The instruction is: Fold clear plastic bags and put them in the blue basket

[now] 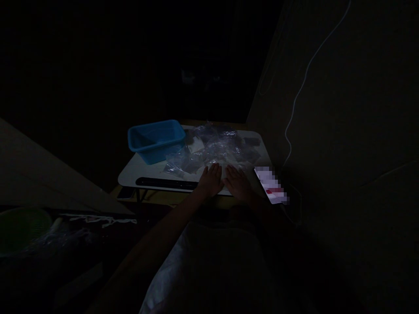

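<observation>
My left hand lies flat near the front edge of a small white table, its fingers stretched forward. Close beside it on the right, my right hand is also flat, fingers spread a little. Both touch the near side of a heap of crumpled clear plastic bags. Neither hand grips anything that shows. Among the bags is a small white piece. A blue basin stands at the table's back left, beside the plastic.
A dark slot runs along the table's front edge. A lit screen is at the right edge, below a white cable on the wall. A green basket sits at the lower left. The room is very dark.
</observation>
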Tool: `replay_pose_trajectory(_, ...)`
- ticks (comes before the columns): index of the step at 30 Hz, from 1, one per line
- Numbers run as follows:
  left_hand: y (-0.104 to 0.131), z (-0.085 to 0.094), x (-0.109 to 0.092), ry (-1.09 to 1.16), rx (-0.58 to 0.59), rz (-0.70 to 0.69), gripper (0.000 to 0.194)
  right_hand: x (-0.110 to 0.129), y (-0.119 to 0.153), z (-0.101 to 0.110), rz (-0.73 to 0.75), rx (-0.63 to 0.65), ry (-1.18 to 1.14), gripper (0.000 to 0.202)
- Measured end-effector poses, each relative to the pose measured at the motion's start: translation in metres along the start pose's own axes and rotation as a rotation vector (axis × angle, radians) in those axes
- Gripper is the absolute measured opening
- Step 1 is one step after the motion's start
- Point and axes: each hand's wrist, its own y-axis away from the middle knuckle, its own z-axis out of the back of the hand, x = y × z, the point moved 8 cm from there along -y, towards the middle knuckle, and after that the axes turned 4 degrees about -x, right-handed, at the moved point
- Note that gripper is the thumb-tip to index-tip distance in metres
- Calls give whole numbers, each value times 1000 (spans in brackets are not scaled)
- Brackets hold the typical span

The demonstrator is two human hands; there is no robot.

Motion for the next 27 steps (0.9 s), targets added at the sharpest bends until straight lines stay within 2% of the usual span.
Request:
replay_pose_trajectory(7,1,0,1,10,-33,26,62,-20,6,-3,-36,-63,79,54)
replay_pose_trajectory(12,1,0,5,-11,-21,86,68,-28,9,-1,-152,-124,103,59)
replay_pose_trajectory(17,2,-1,7,-5,-31,123,72,-30,11,2,-207,-153,94,62)
replay_pose_trajectory(27,3,-1,9,23,-47,152,73,-29,12,5,-229,-137,78,62)
